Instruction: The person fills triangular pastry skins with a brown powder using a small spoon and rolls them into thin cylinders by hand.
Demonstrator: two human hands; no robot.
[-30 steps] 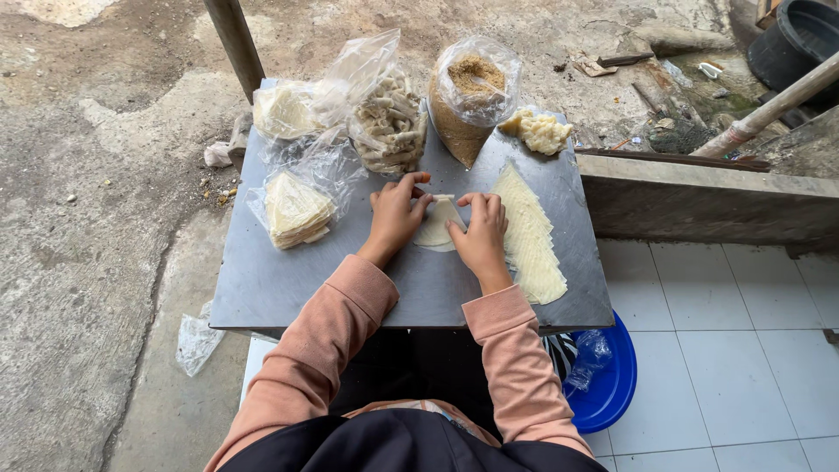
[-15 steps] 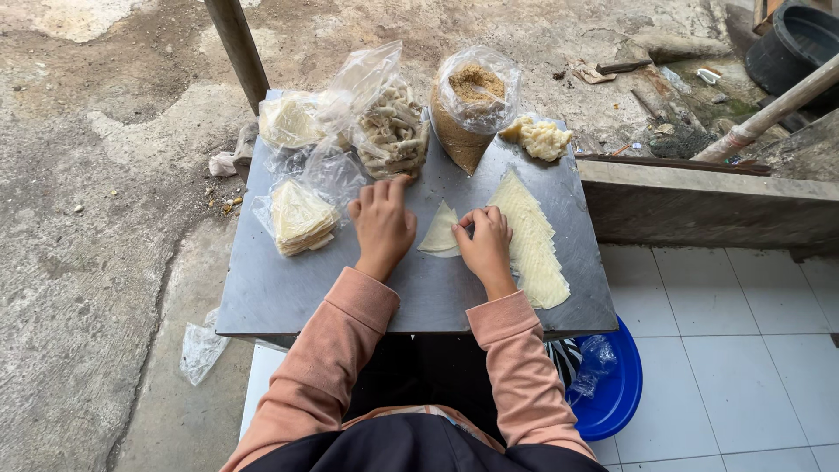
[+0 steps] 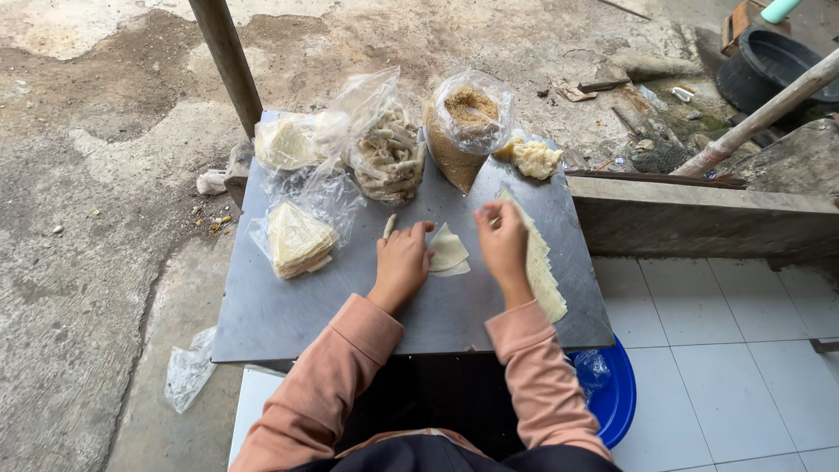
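The right hand (image 3: 504, 247) is lifting off the wrapper (image 3: 447, 252) it was pressing half a second ago, its grip now loosely curled on nothing. The left hand (image 3: 400, 265) is lying flat, fingers touching the folded wrapper, whose point is aiming away up the table (image 3: 288, 315). Clear bags are sitting beyond: crumbs (image 3: 463, 131), rolls (image 3: 387, 157), wrappers (image 3: 297, 240).

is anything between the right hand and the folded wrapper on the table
Nothing visible. The right hand hovers just right of the folded wrapper, with only bare metal table between them; the left hand touches the wrapper's other side.
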